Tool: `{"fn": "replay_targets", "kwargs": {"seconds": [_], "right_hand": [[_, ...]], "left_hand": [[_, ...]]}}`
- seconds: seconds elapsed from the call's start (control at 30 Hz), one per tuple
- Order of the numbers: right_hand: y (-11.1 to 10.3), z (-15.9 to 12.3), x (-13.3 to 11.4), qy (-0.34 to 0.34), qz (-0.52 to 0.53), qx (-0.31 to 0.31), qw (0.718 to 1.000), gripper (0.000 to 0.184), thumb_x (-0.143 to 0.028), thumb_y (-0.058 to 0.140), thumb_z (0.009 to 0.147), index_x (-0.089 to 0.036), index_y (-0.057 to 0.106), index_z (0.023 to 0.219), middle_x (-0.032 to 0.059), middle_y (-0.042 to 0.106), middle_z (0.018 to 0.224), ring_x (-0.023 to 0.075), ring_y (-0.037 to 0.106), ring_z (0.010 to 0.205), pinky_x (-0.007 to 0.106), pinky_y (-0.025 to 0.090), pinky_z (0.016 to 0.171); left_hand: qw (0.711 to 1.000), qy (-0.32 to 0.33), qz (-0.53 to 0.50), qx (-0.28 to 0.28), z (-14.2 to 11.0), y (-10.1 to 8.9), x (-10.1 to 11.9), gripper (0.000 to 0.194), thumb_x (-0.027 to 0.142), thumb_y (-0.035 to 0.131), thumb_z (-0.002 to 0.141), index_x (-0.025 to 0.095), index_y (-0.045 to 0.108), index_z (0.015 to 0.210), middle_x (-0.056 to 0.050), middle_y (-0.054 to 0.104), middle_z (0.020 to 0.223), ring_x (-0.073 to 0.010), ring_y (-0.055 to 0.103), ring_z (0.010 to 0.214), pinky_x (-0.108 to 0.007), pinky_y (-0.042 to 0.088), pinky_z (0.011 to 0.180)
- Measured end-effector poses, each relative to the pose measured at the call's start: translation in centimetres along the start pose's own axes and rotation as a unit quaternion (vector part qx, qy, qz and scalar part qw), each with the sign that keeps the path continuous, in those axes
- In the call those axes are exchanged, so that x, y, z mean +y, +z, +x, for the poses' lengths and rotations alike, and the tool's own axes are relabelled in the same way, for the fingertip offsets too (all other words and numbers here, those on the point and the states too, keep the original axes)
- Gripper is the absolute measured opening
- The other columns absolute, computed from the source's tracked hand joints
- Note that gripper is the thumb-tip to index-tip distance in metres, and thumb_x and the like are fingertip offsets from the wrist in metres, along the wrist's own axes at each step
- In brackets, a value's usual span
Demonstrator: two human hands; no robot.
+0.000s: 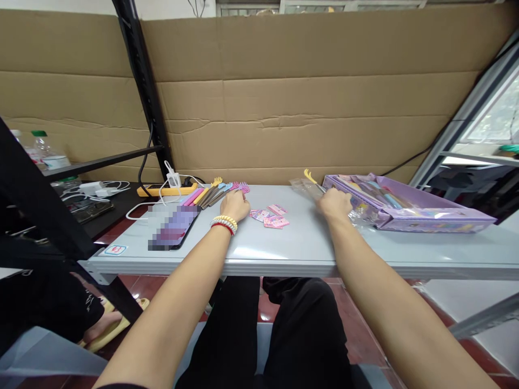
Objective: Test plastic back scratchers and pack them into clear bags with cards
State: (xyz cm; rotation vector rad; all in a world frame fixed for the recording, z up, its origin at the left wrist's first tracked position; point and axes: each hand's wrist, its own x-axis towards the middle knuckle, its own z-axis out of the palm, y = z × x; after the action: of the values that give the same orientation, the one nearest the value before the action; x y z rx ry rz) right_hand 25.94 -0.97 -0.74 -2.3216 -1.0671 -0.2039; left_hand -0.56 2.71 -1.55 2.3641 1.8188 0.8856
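My right hand (335, 204) is closed around a yellow-headed back scratcher (310, 175), its claw pointing up and left. Clear plastic wrapping (302, 188) lies beside that claw, and more crinkled film (362, 215) shows at the hand's right. My left hand (235, 205) rests low over the table with curled fingers; what they hold, if anything, is hidden. Just beyond it are pink claw heads (240, 186) of back scratchers. A row of back scratchers (208, 195) with pink, yellow and blue parts lies to its left. Several small pink cards (276, 221) lie between my hands.
A purple box (438, 220) holding more wrapped items stands at the right. A phone (175, 227) lies at the left, near a yellow power strip (167, 190) with white cables. Cardboard (308, 97) walls the back; a black rack post (141, 70) rises at left.
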Motion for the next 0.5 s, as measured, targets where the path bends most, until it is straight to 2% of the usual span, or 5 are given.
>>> {"fn": "replay_targets", "kwargs": {"seconds": [0.17, 0.3, 0.4, 0.5], "right_hand": [[1.4, 1.4, 0.7, 0.053, 0.057, 0.013, 0.997, 0.029, -0.023, 0.062, 0.068, -0.009, 0.068, 0.093, 0.0256, 0.062, 0.095, 0.0367, 0.057, 0.099, 0.050, 0.047, 0.078], [1.5, 1.5, 0.8, 0.041, 0.084, 0.036, 0.995, 0.029, -0.030, 0.059, 0.074, -0.009, 0.069, 0.091, 0.0266, 0.063, 0.091, 0.0372, 0.059, 0.098, 0.051, 0.047, 0.078], [1.3, 1.3, 0.8, 0.018, 0.066, 0.035, 0.997, 0.029, -0.025, 0.060, 0.071, -0.009, 0.068, 0.095, 0.0255, 0.063, 0.094, 0.0371, 0.057, 0.102, 0.049, 0.048, 0.078], [1.4, 1.1, 1.0, 0.039, 0.021, 0.000, 0.999, 0.035, -0.017, 0.063, 0.065, -0.007, 0.067, 0.099, 0.0263, 0.062, 0.100, 0.0379, 0.055, 0.105, 0.048, 0.048, 0.079]], "left_hand": [[1.000, 0.000, 0.003, -0.004, -0.1, -0.2, 0.0, 0.025, 0.017, 0.045, 0.078, 0.018, 0.065, 0.094, -0.011, 0.065, 0.107, -0.0239, 0.059, 0.101, -0.033, 0.046, 0.084], [1.000, -0.002, -0.003, -0.016, -0.2, -0.4, 0.2, 0.026, 0.018, 0.046, 0.077, 0.018, 0.065, 0.094, -0.012, 0.065, 0.109, -0.0236, 0.059, 0.100, -0.033, 0.046, 0.083], [1.000, -0.003, -0.008, -0.025, -0.3, -0.5, 0.2, 0.025, 0.018, 0.047, 0.077, 0.018, 0.065, 0.094, -0.012, 0.065, 0.109, -0.0233, 0.059, 0.100, -0.033, 0.046, 0.082], [1.000, 0.000, -0.008, -0.027, -0.3, -0.5, 0.2, 0.025, 0.018, 0.047, 0.076, 0.018, 0.065, 0.094, -0.012, 0.065, 0.108, -0.0235, 0.060, 0.099, -0.033, 0.047, 0.081]]}}
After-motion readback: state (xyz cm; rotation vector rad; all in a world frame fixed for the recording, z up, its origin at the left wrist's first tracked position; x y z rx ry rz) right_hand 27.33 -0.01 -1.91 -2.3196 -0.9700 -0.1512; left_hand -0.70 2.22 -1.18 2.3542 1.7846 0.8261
